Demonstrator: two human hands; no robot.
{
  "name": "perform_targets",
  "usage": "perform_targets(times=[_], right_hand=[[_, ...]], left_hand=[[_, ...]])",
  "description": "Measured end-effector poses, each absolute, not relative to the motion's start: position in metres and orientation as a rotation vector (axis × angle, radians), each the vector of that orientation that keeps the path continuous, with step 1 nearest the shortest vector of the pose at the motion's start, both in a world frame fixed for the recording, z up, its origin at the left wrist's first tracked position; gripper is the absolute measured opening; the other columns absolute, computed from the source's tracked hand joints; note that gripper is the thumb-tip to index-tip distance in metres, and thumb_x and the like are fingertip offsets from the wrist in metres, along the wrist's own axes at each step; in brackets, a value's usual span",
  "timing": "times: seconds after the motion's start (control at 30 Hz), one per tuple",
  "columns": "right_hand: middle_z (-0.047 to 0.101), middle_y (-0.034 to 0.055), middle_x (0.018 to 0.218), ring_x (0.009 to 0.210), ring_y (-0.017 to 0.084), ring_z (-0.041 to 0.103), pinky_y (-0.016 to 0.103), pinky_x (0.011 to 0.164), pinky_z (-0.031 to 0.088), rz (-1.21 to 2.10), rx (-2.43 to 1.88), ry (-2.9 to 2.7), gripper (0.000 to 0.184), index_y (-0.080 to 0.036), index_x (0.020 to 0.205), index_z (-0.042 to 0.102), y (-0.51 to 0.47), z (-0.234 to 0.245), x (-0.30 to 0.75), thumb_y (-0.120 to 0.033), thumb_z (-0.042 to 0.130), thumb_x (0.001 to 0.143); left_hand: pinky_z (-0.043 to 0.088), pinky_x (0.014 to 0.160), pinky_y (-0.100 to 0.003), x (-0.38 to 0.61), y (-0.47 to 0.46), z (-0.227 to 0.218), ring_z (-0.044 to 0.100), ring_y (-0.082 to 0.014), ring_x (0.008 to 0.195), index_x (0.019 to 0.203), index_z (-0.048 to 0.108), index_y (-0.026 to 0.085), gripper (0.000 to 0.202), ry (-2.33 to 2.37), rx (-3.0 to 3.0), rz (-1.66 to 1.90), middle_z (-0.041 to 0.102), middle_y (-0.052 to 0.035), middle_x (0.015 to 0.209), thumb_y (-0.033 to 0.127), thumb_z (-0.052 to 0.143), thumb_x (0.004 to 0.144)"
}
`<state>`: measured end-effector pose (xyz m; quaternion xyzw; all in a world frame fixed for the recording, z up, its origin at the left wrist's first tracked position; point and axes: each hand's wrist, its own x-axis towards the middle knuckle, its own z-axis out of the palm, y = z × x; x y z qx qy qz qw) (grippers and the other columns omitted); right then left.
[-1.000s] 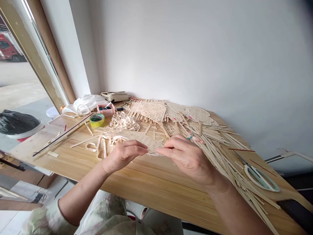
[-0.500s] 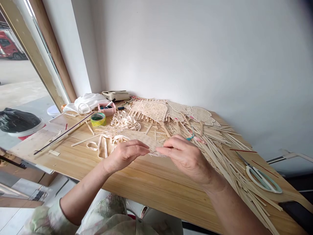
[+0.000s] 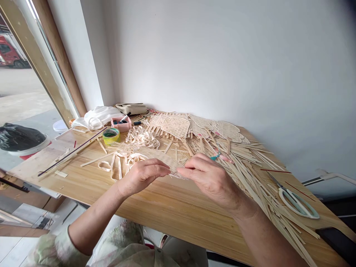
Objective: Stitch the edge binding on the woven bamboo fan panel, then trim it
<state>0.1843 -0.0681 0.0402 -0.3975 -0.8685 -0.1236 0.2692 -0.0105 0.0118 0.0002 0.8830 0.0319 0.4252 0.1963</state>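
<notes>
Above the near part of the wooden table, my left hand point(image 3: 144, 176) is closed in a pinch, thumb against fingers. Facing it, my right hand point(image 3: 210, 178) pinches too, and only a small gap parts the two sets of fingertips. Something very thin seems to lie between them, too fine to name. Just behind the fingertips lies a pale woven piece point(image 3: 164, 158), partly hidden by both hands. A tangle of cream fabric tape point(image 3: 120, 167) lies beyond my left hand. Past my right hand are long flat bamboo strips point(image 3: 250, 178).
Woven hand fans point(image 3: 175, 127) lie at the back against the wall. A yellow-green tape roll point(image 3: 111, 137), a pink box point(image 3: 121, 125) and a dark rod point(image 3: 72, 152) are on the left. Scissors point(image 3: 299, 203) and a black phone point(image 3: 336, 241) lie at the right edge.
</notes>
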Motion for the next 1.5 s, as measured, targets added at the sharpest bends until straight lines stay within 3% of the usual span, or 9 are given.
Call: perform_targets(times=[0.3,0.8,1.17,1.5], right_hand=[[0.051,0.0038,0.069,0.07,0.014,0.041,0.026,0.06,0.036,-0.285,-1.131,-2.464,0.029,-0.016,0.083,0.063,-0.067,0.053,0.194,-0.013,0.035,0.09],[0.055,0.0032,0.067,0.07,0.013,0.046,0.024,0.058,0.04,-0.3,-1.023,-2.456,0.027,-0.017,0.085,0.066,-0.046,0.067,0.214,-0.004,0.042,0.084],[0.059,0.0031,0.068,0.067,0.012,0.051,0.025,0.06,0.043,-0.097,-0.883,-2.365,0.02,-0.015,0.077,0.064,-0.031,0.056,0.213,-0.004,0.047,0.082],[0.058,0.0021,0.073,0.069,0.011,0.053,0.024,0.06,0.043,0.124,-0.986,-2.249,0.013,-0.017,0.079,0.064,-0.024,0.049,0.206,-0.012,0.052,0.082]], left_hand=[[0.05,0.064,-0.02,-0.005,0.023,0.012,0.059,-0.0103,0.071,0.089,0.061,0.012,0.023,0.079,2.444,0.924,0.063,-0.0098,0.084,0.014,0.039,0.087],[0.049,0.059,-0.017,0.015,0.042,0.041,0.06,-0.0083,0.063,0.085,0.061,0.009,0.021,0.087,2.408,0.743,0.061,-0.0054,0.074,0.006,0.04,0.083],[0.049,0.053,-0.016,0.02,0.041,0.041,0.06,-0.008,0.059,0.08,0.062,0.01,0.019,0.101,2.356,0.737,0.059,-0.0034,0.071,0.004,0.044,0.08],[0.051,0.059,-0.017,0.015,0.043,0.045,0.063,-0.0096,0.064,0.082,0.062,0.009,0.016,0.193,2.265,0.704,0.061,-0.0047,0.073,0.009,0.046,0.082]])
